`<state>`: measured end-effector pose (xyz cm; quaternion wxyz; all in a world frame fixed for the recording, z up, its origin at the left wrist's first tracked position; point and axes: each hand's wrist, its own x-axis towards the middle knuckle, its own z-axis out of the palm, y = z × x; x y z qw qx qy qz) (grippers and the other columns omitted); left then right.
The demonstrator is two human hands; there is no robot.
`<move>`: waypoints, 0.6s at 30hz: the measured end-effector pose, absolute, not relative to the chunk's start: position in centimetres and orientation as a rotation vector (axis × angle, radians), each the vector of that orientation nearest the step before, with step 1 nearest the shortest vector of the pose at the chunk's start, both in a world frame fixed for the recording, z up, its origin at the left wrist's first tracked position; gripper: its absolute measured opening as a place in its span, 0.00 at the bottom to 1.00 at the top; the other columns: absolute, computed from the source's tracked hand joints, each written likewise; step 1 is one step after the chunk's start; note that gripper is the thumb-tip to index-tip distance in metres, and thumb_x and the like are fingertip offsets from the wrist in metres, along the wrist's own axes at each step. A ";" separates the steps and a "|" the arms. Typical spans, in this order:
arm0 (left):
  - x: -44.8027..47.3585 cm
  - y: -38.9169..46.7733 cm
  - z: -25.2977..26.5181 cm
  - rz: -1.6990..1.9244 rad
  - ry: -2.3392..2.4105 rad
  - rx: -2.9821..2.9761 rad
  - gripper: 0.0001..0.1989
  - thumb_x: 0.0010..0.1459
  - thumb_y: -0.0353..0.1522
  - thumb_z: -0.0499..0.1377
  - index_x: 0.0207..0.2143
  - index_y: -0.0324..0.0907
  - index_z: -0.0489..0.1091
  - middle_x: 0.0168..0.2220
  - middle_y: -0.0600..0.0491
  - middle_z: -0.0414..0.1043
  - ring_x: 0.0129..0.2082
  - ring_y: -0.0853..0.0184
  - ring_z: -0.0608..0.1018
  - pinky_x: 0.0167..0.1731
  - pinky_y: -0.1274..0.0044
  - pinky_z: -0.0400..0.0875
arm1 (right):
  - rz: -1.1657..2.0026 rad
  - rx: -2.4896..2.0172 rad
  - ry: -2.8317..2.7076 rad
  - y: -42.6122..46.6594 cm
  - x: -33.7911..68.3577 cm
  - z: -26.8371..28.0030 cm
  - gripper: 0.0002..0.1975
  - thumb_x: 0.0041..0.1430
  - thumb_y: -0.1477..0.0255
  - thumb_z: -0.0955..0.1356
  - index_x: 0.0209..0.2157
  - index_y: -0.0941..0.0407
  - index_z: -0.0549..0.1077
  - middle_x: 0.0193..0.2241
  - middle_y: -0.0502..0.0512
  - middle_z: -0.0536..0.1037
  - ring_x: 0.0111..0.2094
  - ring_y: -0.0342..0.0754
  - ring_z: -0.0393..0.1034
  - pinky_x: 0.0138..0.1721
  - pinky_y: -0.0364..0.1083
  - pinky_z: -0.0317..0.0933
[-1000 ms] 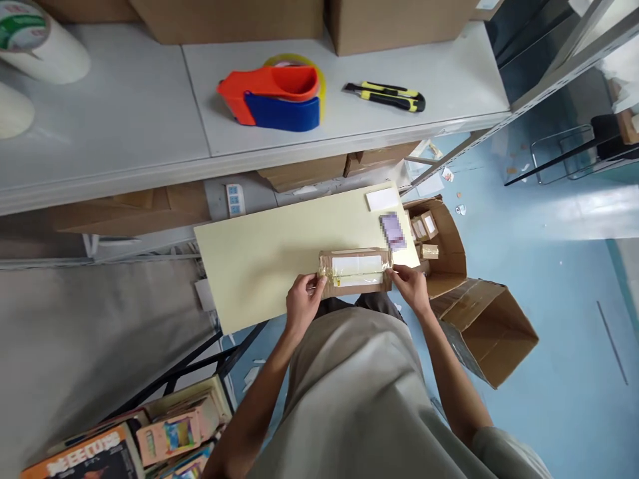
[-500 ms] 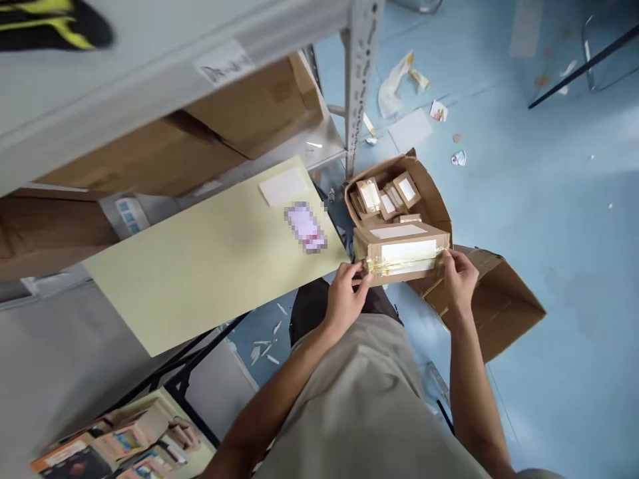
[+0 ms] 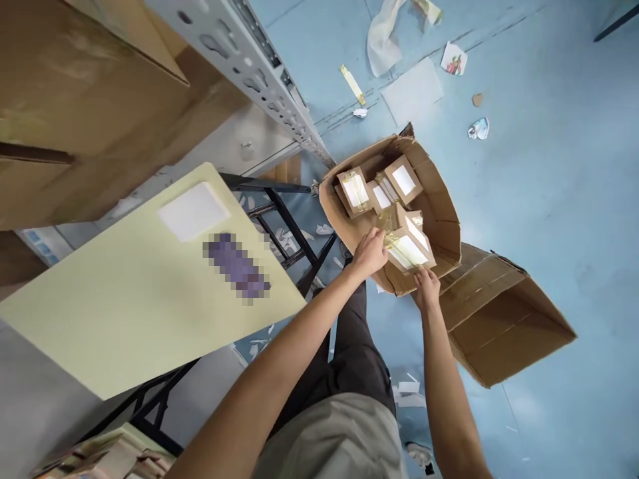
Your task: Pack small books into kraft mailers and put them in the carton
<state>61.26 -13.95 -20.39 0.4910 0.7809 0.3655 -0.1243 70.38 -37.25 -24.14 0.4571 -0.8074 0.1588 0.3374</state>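
White labels (image 3: 408,255) mark the held box (image 3: 409,240) and other boxes (image 3: 403,179) in the carton (image 3: 443,223). No text is legible.

The held parcel (image 3: 408,241) is matt cardboard, its tape (image 3: 388,221) glossy, the shelf post (image 3: 259,74) metal

Carton (image 3: 443,226) open above; small boxes (image 3: 355,189) inside partly block far half.

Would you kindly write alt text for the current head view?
A person's left hand and right hand hold a taped, white-labelled parcel at an open cardboard box containing labelled cartons. A pale yellow table is on the left; another open box lies at right.
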 end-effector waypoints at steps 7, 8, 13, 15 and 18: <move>66.2 -8.7 -33.1 -0.360 0.830 1.905 0.35 0.60 0.22 0.60 0.70 0.35 0.66 0.70 0.36 0.66 0.69 0.50 0.73 0.72 0.63 0.67 | 0.810 -1.871 0.604 -31.5 71.1 -38.2 0.24 0.54 0.46 0.74 0.36 0.52 0.72 0.36 0.56 0.83 0.44 0.53 0.82 0.48 0.53 0.80; 66.5 -8.1 -34.9 -0.372 0.844 1.893 0.37 0.59 0.21 0.60 0.72 0.35 0.65 0.72 0.35 0.65 0.71 0.49 0.71 0.73 0.63 0.65 | 0.802 -1.856 0.637 -30.5 71.0 -39.9 0.22 0.55 0.48 0.74 0.36 0.52 0.71 0.35 0.55 0.82 0.44 0.52 0.81 0.48 0.52 0.80; 65.9 -5.2 -41.6 -0.427 0.900 1.884 0.45 0.59 0.22 0.61 0.78 0.35 0.54 0.77 0.36 0.58 0.78 0.50 0.61 0.79 0.62 0.54 | 0.682 -1.812 0.901 -26.0 69.6 -46.0 0.17 0.62 0.56 0.74 0.32 0.53 0.70 0.29 0.49 0.76 0.38 0.48 0.80 0.47 0.49 0.82; 65.6 -3.9 -43.1 -0.459 0.889 1.921 0.45 0.60 0.23 0.60 0.79 0.34 0.52 0.77 0.35 0.59 0.78 0.49 0.61 0.79 0.60 0.53 | 0.664 -1.816 0.931 -24.8 69.2 -47.2 0.16 0.64 0.58 0.74 0.30 0.53 0.70 0.26 0.48 0.75 0.36 0.48 0.79 0.45 0.48 0.83; 65.7 -1.7 -44.9 -0.523 0.885 1.939 0.45 0.61 0.24 0.61 0.79 0.29 0.50 0.78 0.31 0.55 0.79 0.47 0.58 0.79 0.61 0.51 | 0.717 -1.848 0.880 -22.8 69.4 -48.6 0.18 0.65 0.59 0.76 0.28 0.53 0.70 0.23 0.46 0.71 0.33 0.47 0.79 0.42 0.47 0.83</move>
